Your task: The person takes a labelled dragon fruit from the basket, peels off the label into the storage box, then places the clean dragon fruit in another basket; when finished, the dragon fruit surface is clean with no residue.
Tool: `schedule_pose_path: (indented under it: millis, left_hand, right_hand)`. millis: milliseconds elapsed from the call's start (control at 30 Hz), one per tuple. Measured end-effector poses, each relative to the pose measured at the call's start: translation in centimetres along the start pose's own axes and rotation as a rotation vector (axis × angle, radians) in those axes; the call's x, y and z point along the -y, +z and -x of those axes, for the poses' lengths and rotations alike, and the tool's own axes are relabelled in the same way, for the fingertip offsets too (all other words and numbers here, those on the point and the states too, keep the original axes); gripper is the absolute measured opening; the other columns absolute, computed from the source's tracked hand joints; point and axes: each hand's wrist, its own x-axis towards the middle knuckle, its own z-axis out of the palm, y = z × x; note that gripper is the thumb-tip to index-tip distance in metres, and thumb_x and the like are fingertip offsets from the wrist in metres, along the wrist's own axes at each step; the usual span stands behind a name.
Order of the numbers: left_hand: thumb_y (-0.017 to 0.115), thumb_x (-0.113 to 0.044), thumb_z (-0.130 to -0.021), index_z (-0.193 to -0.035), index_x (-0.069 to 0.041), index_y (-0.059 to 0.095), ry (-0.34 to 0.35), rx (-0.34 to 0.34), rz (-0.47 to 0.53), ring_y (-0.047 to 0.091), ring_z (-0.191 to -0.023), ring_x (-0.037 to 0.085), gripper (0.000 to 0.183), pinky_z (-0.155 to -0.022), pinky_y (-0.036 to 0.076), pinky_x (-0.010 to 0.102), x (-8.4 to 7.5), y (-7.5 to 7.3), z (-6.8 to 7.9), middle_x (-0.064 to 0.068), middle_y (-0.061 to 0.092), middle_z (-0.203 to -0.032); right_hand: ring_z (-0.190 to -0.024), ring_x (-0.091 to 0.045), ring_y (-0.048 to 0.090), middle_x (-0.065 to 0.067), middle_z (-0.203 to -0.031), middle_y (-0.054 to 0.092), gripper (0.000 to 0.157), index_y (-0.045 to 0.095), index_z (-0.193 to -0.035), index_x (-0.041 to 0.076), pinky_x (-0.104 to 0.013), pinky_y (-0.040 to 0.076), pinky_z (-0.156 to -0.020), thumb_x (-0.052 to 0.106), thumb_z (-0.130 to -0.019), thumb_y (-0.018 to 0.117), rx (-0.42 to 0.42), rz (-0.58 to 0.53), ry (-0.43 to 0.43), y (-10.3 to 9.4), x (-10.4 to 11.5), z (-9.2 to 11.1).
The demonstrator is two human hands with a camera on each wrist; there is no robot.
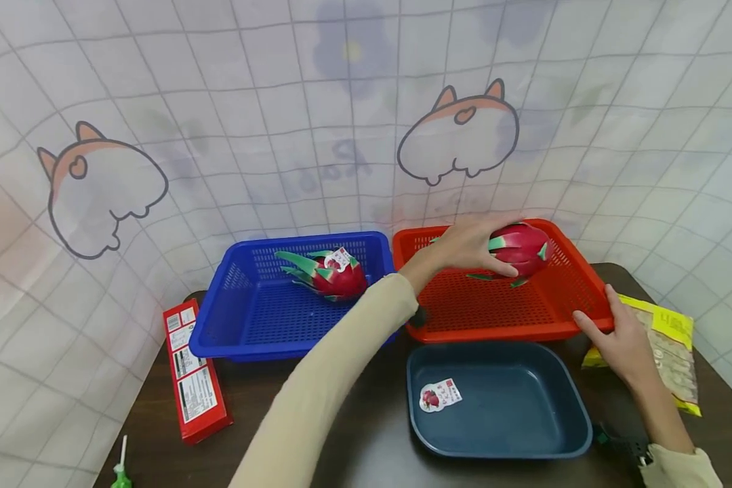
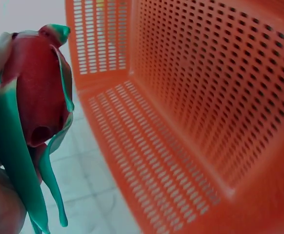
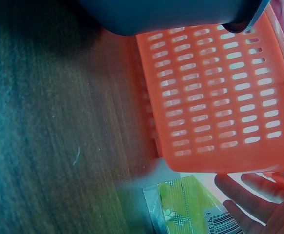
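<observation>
In the head view my left hand (image 1: 472,245) holds a pink dragon fruit (image 1: 521,249) over the red basket (image 1: 494,312). The left wrist view shows this dragon fruit (image 2: 37,83) up close, its long green leaf tips hanging down beside the basket's slotted wall. My right hand (image 1: 625,339) grips the red basket's front right corner, thumb at the front and fingers along the side. In the blue basket (image 1: 268,325) lies another dragon fruit (image 1: 341,279) bearing a white sticker. A dark blue tray (image 1: 500,407) stands in front of the red basket, a dragon fruit sticker (image 1: 440,395) inside it.
To the left of the blue basket lies a red box (image 1: 196,379) with white labels. A yellow snack packet (image 1: 671,352) is under and beside my right hand. A green object with a white stick (image 1: 122,474) sits at lower left. Behind the baskets hangs a checked cloth (image 1: 280,135).
</observation>
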Motion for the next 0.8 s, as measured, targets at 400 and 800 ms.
schedule_pose_path:
  millis: [400,800]
  left_hand:
    - [0.07,-0.06,-0.076,-0.152,-0.041,0.016,-0.252,0.22,-0.181,0.034,-0.129,0.009,0.095,-0.098,0.043,0.024,1.2,3.9,-4.7,-0.011,0.041,-0.146]
    - [0.066,-0.062,-0.079,-0.152,-0.044,0.009,-0.377,0.288,-0.326,0.025,-0.14,0.012,0.095,-0.119,0.022,0.034,1.6,5.8,-5.2,-0.011,0.029,-0.156]
  right_hand:
    - [-0.113,-0.052,0.039,-0.039,-0.136,0.036,0.085,0.009,-0.155,0.004,-0.067,0.041,-0.085,0.043,-0.094,0.054,0.021,0.014,0.032,0.2,0.2,0.0]
    - [-0.115,-0.052,0.037,-0.039,-0.137,0.035,0.085,0.01,-0.155,0.004,-0.067,0.04,-0.085,0.044,-0.094,0.054,0.031,0.01,0.036,0.0,0.3,-0.2]
